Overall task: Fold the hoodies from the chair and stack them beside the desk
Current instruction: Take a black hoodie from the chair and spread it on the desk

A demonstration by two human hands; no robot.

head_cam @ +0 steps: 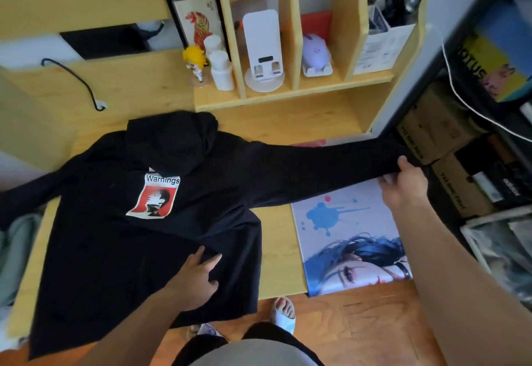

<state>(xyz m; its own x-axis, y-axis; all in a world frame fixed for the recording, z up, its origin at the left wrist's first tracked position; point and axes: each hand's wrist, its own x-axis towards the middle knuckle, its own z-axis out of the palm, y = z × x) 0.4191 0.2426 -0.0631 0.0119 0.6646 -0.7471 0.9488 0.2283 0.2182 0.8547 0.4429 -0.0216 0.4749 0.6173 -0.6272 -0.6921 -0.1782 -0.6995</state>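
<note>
Hoodie (121, 250), "Warnings" print, "adidas" box (486, 190)

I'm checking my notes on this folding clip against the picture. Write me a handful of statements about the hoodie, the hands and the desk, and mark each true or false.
1. The black hoodie lies spread on the wooden desk with its printed patch facing up. True.
2. The right hand pinches the end of the hoodie's sleeve, which is stretched out to the right. True.
3. The left hand holds the hood up off the desk. False: it rests on the lower body of the hoodie, fingers extended; the hood lies flat.
4. The stretched sleeve passes over the top edge of a poster lying on the desk. True.
5. The hoodie is already folded in half. False: its body is still laid open.
</note>
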